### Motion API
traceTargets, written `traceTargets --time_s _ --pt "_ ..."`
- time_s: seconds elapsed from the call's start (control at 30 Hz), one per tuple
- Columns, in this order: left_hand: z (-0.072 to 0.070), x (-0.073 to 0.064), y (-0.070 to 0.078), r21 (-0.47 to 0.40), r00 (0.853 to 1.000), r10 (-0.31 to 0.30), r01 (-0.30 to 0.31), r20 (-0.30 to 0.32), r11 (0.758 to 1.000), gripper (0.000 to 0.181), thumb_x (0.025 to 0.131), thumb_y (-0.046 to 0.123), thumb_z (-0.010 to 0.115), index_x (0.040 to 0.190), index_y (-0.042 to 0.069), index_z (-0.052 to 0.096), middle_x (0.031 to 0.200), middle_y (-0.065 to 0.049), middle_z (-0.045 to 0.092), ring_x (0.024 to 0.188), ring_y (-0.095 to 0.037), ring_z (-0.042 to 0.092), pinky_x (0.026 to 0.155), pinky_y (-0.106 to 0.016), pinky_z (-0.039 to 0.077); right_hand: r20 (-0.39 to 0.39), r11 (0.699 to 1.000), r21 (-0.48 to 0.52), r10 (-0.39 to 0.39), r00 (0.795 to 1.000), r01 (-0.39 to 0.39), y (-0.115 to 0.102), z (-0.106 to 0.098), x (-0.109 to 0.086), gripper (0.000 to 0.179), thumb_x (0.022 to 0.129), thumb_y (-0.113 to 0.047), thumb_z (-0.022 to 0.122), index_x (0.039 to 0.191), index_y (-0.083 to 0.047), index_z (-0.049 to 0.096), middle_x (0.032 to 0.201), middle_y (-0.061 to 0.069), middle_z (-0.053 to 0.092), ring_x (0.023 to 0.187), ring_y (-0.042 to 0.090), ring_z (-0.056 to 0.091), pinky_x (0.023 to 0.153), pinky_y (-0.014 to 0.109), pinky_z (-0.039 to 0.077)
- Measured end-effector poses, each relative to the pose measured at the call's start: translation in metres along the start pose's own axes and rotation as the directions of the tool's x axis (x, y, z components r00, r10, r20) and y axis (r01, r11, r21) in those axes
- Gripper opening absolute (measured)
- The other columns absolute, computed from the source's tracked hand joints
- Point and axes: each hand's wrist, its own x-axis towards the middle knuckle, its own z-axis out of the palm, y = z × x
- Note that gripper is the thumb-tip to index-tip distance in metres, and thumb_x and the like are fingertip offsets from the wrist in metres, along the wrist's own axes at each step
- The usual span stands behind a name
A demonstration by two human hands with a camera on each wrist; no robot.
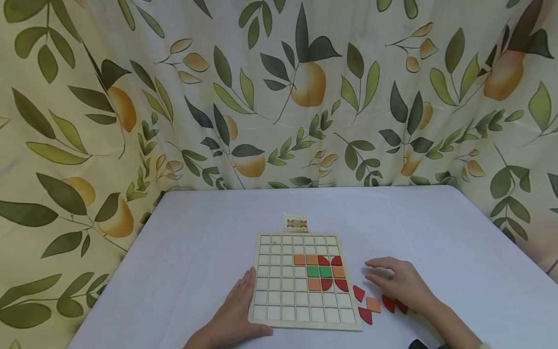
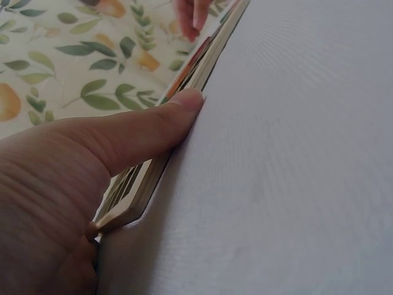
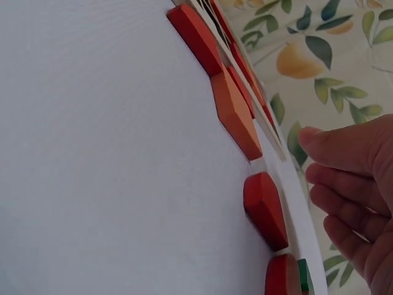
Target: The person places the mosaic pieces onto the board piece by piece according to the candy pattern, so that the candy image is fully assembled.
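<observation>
A pale wooden grid board (image 1: 279, 298) lies flat on the table, with orange, green and red pieces (image 1: 324, 272) set in cells on its right half. My left hand (image 1: 235, 310) spans the board's near left corner, fingers straight along the left side. Its thumb (image 2: 156, 126) rests against the near edge. To the right of the board, my right hand (image 1: 403, 281) hovers with thumb and forefinger apart and nothing between them. Under and beside it lie loose red pieces (image 1: 365, 315) and an orange square (image 1: 373, 304). In the right wrist view, its other fingers bend loosely.
A small pattern card (image 1: 295, 222) sits just past the board's far edge. A white cloth covers the table (image 1: 196, 232). Behind it hangs a curtain (image 1: 279, 135) printed with fruit and leaves. A dark object (image 1: 418, 344) shows at the bottom edge, near the right forearm.
</observation>
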Motion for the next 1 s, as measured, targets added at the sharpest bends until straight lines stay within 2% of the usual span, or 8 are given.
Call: traceTargets --time_s 0.47,0.67,1.0 --pt "0.001 0.0 -0.001 -0.006 1.0 0.017 -0.017 -0.003 1.0 0.129 0.059 0.069 0.069 0.146 -0.001 0.004 0.152 -0.014 0.007 0.138 -0.026 0.005 0.108 -0.049 0.01 -0.04 0.995 -0.089 0.03 0.999 -0.033 0.019 -0.015 -0.012 0.034 0.072 -0.021 0.079 0.101 -0.007 0.07 0.099 0.009 0.067 0.099 0.034 0.058 0.081 0.054 0.046" --pt "-0.001 -0.002 -0.001 -0.011 1.0 0.022 -0.022 -0.003 1.0 0.128 0.06 0.068 0.069 0.146 -0.001 0.003 0.152 -0.015 0.006 0.138 -0.026 0.005 0.108 -0.049 0.009 -0.048 0.994 -0.089 0.055 0.997 -0.059 0.022 -0.018 -0.016 0.033 0.071 -0.018 0.079 0.1 -0.005 0.07 0.098 0.011 0.067 0.1 0.036 0.057 0.081 0.055 0.046" --pt "0.0 0.0 0.0 -0.008 1.0 0.008 -0.008 0.006 1.0 0.129 0.059 0.069 0.069 0.146 0.0 0.003 0.152 -0.014 0.005 0.138 -0.026 0.005 0.109 -0.048 0.009 -0.031 0.988 -0.092 0.119 0.992 -0.122 0.027 -0.024 -0.022 0.039 0.072 -0.024 0.079 0.103 -0.002 0.069 0.099 0.014 0.067 0.102 0.04 0.054 0.081 0.056 0.045"
